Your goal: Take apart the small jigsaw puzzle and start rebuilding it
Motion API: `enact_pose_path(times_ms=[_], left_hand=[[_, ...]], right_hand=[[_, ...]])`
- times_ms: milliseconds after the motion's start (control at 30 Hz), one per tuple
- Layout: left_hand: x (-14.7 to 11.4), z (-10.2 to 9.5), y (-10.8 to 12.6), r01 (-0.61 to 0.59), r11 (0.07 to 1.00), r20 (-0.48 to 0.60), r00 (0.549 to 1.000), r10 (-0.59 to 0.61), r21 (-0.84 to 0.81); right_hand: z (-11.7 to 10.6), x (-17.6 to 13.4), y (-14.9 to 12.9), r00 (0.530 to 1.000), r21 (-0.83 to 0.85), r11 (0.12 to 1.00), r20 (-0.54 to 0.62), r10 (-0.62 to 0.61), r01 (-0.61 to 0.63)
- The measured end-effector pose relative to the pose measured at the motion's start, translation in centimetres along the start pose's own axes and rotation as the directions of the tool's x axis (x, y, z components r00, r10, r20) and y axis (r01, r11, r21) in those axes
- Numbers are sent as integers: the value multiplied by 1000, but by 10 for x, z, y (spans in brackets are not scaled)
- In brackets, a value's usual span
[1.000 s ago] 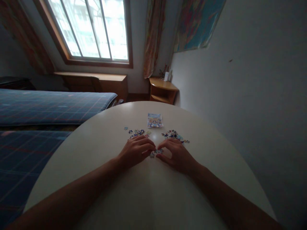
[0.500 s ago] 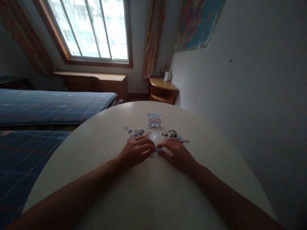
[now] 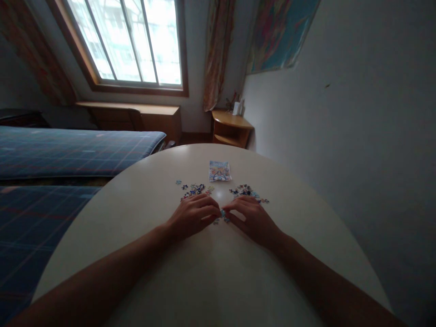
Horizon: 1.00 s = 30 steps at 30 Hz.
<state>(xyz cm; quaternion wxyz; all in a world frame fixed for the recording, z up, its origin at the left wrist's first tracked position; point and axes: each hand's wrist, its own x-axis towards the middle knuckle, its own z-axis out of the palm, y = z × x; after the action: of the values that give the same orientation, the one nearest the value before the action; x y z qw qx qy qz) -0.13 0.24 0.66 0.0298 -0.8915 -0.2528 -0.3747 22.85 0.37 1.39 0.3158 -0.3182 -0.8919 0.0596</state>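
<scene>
Both hands meet over the middle of the white round table [image 3: 218, 281]. My left hand [image 3: 195, 212] has its thumb and fingers pinched on a small light-blue jigsaw piece [image 3: 223, 213]. From the other side, my right hand [image 3: 250, 217] pinches at the same spot, its fingertips on the light-blue pieces too. Just below the fingertips lie a few more pale jigsaw pieces [image 3: 216, 221]. A loose pile of dark blue and mixed pieces [image 3: 197, 188] is beyond my left hand, partly hidden by it. Another multicoloured pile [image 3: 245, 190] lies beyond my right hand.
A small printed picture card [image 3: 220, 171] lies farther back on the table. Single pieces [image 3: 178, 182] sit at the left pile's edge. A bed with a blue plaid cover [image 3: 75, 152] stands to the left, a wall [image 3: 368, 136] to the right, and a wooden corner shelf [image 3: 233, 120] behind.
The light-blue piece between my fingertips has turned a little, and the right fingertips have shifted slightly. Both arms and the piles stay where they were.
</scene>
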Motion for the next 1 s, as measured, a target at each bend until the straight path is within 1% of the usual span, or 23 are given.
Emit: enact_pose_path(times_ms=[167, 367, 567, 800, 1000], left_hand=[[1, 0, 1, 2, 1000, -1, 1000, -2, 4], [2, -1, 2, -5, 1000, -16, 1000, 5, 13], [2, -1, 4, 3, 1000, -10, 1000, -3, 20], [2, 0, 2, 26, 1000, -25, 999, -26, -8], [-1, 2, 0, 35, 999, -10, 999, -36, -22]], right_hand=[[-1, 1, -1, 1000, 26, 1000, -22, 13, -13], [-2, 2, -1, 999, 10, 999, -11, -35, 35], [-2, 1, -1, 999, 8, 999, -12, -33, 33], [-3, 0, -3, 998, 63, 997, -52, -40, 43], [-3, 0, -3, 998, 94, 994, -35, -55, 58]])
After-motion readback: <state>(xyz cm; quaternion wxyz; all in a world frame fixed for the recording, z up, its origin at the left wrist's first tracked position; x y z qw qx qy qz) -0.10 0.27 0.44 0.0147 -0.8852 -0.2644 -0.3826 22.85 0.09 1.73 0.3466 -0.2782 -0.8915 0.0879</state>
